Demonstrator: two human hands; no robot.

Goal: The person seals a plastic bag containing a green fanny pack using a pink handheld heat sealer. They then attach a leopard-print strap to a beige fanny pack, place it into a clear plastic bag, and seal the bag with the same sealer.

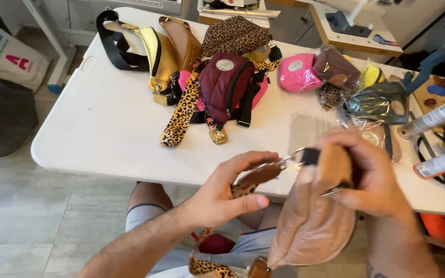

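Fingers (243,177) pinch strap clasp (284,163); tan pouch (312,221) in right hand (372,175).

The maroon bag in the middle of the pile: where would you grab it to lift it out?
Probably by the maroon bag's puffy body, coming from above. It lies on top of the pile facing up; its strap is tangled among the leopard strap and pink bag beneath.
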